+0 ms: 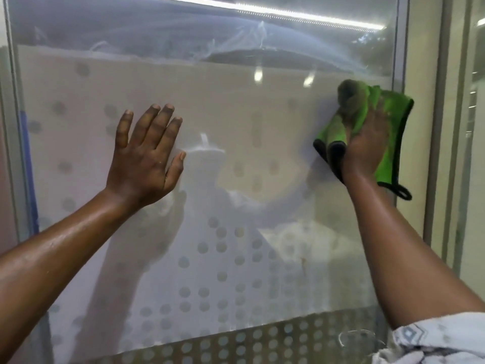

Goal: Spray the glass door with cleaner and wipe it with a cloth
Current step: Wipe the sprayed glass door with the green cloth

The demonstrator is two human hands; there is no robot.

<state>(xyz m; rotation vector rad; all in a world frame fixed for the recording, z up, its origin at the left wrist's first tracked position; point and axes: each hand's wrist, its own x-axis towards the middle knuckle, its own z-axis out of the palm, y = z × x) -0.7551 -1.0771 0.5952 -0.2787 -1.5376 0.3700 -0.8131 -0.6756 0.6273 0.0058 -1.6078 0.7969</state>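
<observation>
- In the head view, the glass door (pixel 236 185) fills almost the whole picture; it has a frosted band with rows of grey dots (pixel 221 245).
- Your left hand (pixel 147 158), at about 9 o'clock, lies flat on the glass with its fingers straight and spread, holding nothing.
- Your right hand (pixel 364 148), at 3 o'clock, grips a green cloth (pixel 393 122) with a black edge and presses it to the glass near the door's right edge; its fingers are blurred among the folds.
- Wet streaks (pixel 246 40) arc across the glass at 12 o'clock, under a reflected light strip (pixel 301 19).
- A patterned sleeve (pixel 433 340) shows at 5 o'clock.
</observation>
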